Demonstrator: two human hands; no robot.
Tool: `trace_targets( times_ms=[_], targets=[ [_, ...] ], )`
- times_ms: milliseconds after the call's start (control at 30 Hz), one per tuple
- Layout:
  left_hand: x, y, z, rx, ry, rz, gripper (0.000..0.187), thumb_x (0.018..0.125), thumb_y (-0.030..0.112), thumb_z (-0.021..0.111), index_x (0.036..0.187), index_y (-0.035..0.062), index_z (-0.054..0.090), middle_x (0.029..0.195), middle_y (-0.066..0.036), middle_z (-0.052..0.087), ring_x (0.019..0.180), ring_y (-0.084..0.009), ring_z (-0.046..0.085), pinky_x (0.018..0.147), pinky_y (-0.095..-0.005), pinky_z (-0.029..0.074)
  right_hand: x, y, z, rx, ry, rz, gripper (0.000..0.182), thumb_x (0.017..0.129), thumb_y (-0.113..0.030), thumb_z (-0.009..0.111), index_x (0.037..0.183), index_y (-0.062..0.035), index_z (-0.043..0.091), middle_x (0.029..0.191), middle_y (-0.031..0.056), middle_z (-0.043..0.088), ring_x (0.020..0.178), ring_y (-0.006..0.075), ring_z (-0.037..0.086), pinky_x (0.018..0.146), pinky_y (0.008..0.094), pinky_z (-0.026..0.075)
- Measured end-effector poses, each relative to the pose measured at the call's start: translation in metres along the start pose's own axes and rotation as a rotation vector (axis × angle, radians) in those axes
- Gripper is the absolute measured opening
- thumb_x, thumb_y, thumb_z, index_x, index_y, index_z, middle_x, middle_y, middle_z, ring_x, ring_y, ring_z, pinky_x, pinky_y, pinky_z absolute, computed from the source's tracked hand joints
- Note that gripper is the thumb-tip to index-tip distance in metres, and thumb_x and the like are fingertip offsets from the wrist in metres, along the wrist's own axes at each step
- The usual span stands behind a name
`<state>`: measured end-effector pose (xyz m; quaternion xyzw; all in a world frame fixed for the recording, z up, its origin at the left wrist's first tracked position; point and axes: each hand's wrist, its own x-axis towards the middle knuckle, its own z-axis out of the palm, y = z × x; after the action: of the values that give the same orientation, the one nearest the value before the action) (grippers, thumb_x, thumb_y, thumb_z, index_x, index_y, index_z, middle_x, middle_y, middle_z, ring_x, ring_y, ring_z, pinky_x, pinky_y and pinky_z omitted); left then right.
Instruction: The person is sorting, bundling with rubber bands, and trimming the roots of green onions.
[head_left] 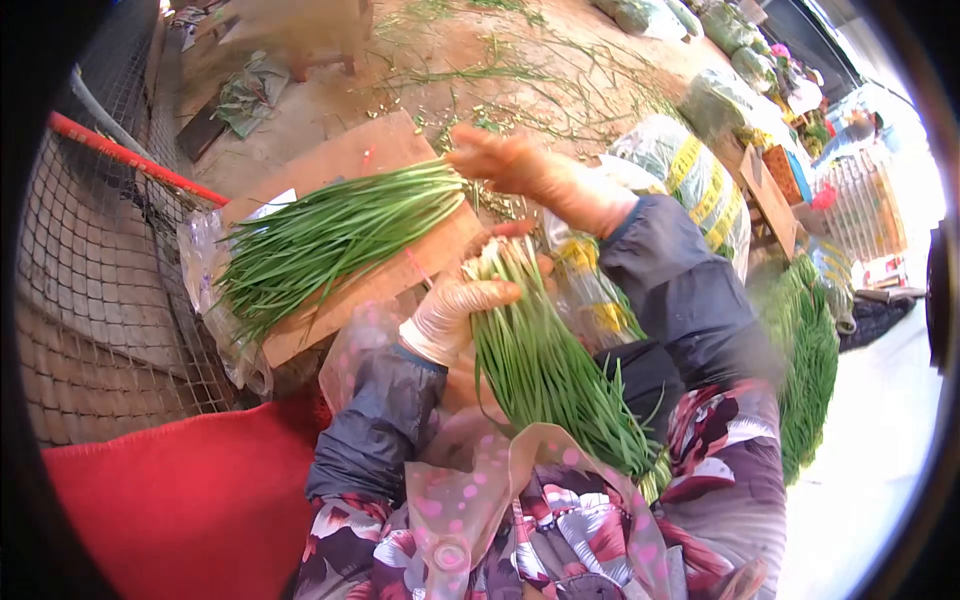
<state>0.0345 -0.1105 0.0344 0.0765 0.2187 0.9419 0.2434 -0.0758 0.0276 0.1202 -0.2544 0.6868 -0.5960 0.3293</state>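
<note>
My left hand (452, 312), in a thin pale glove, is closed around the white root end of a bunch of garlic chives (555, 365). The green leaves of this bunch slope down to the right across my lap, over a clear apron with pink dots (440, 500). Above it, my right hand (545, 175) is raised with its fingers stretched out, slightly blurred and holding nothing. Its fingertips are near the cut ends of a second pile of garlic chives (335, 235), which lies on a wooden board (330, 325) to the left.
A wire mesh (110, 330) and a red bar (130, 155) stand at the left, above a red cloth (190, 490). Stray leaves litter the floor (450, 95). Stuffed plastic bags with yellow tape (690, 170) sit at the right, near another heap of chives (805, 365).
</note>
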Motion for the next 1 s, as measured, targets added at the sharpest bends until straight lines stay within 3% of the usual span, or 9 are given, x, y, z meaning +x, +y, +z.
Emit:
trace_targets(
  times_ms=[200,400,467,533,600,667,733,867,1000],
  targets=[
    [-0.006,-0.011,0.024,0.271,0.009,0.049,0.073,0.067,0.018,0.077,0.131,0.0011,0.046,0.110,-0.010,0.060,0.103,-0.0206,0.059,0.095,-0.0353,0.046,-0.097,0.063,0.057,0.585,-0.042,0.187,0.068,0.090,-0.042,0.063,0.143,-0.0086,0.037,0.134,0.0027,0.048,0.125,0.0140,0.043,0.106,0.0302,0.032],
    [-0.005,0.004,0.047,0.556,0.174,0.242,0.046,0.076,0.012,0.068,0.117,0.0055,0.046,0.090,-0.007,0.062,0.084,-0.0205,0.063,0.080,-0.0354,0.051,-0.113,0.043,0.065,0.686,-0.035,-0.123,0.083,0.077,-0.043,0.077,0.142,-0.0092,0.038,0.131,0.0064,0.051,0.119,0.0168,0.050,0.101,0.0326,0.040],
    [0.000,0.030,0.057,0.644,0.277,0.436,0.039,0.080,0.016,0.067,0.112,0.0071,0.047,0.080,-0.006,0.059,0.076,-0.0211,0.063,0.079,-0.0363,0.051,-0.137,0.058,0.052,-0.098,0.048,-0.063,0.088,0.079,-0.037,0.073,0.147,-0.0035,0.027,0.141,0.0100,0.045,0.125,0.0166,0.044,0.106,0.0303,0.034],
    [0.002,0.070,0.063,0.858,0.245,0.742,0.039,0.082,0.018,0.064,0.114,0.0045,0.047,0.083,-0.008,0.062,0.078,-0.0224,0.064,0.084,-0.0442,0.052,-0.172,0.105,0.041,-0.131,0.016,-0.004,0.092,0.075,-0.035,0.073,0.146,-0.0012,0.026,0.136,0.0156,0.051,0.122,0.0207,0.051,0.104,0.0325,0.036],
    [-0.008,0.101,0.086,0.737,0.296,1.000,0.034,0.086,0.023,0.057,0.112,0.0031,0.048,0.086,-0.011,0.064,0.083,-0.0269,0.065,0.086,-0.0474,0.051,-0.232,0.185,0.009,-0.729,0.122,0.599,0.079,0.071,-0.031,0.072,0.138,-0.0006,0.042,0.107,0.0233,0.066,0.096,0.0279,0.066,0.085,0.0389,0.050],
    [0.010,0.110,0.070,0.902,0.231,0.827,0.028,0.085,0.018,0.060,0.108,0.0032,0.051,0.088,-0.010,0.062,0.083,-0.0271,0.065,0.087,-0.0481,0.051,-0.289,0.211,-0.013,-0.854,0.560,0.646,0.066,0.073,-0.038,0.071,0.123,0.0023,0.055,0.095,0.0221,0.068,0.083,0.0266,0.069,0.071,0.0347,0.053],
    [0.042,0.072,0.054,0.733,0.162,0.679,0.028,0.085,0.005,0.064,0.110,0.0044,0.052,0.089,-0.009,0.061,0.085,-0.0254,0.064,0.091,-0.0524,0.050,-0.308,0.155,-0.010,0.275,0.743,0.444,0.049,0.087,-0.035,0.062,0.119,0.0013,0.059,0.097,0.0184,0.070,0.079,0.0191,0.069,0.063,0.0275,0.052],
    [0.085,0.042,0.094,0.718,0.057,0.762,0.027,0.085,-0.004,0.061,0.109,0.0053,0.053,0.089,-0.008,0.060,0.082,-0.0241,0.064,0.088,-0.0501,0.053,-0.309,0.093,0.037,0.704,0.178,0.256,0.045,0.097,-0.035,0.045,0.123,-0.0014,0.059,0.100,0.0205,0.068,0.079,0.0265,0.070,0.067,0.0329,0.055],
    [0.089,-0.002,0.135,1.033,-0.211,0.870,0.029,0.087,-0.005,0.058,0.113,0.0074,0.052,0.091,-0.011,0.061,0.086,-0.0237,0.064,0.088,-0.0459,0.052,-0.264,0.113,0.064,1.150,-0.032,0.059,0.084,0.087,-0.070,0.038,0.143,-0.0077,0.037,0.123,0.0199,0.059,0.101,0.0302,0.065,0.092,0.0420,0.050]
  ],
)
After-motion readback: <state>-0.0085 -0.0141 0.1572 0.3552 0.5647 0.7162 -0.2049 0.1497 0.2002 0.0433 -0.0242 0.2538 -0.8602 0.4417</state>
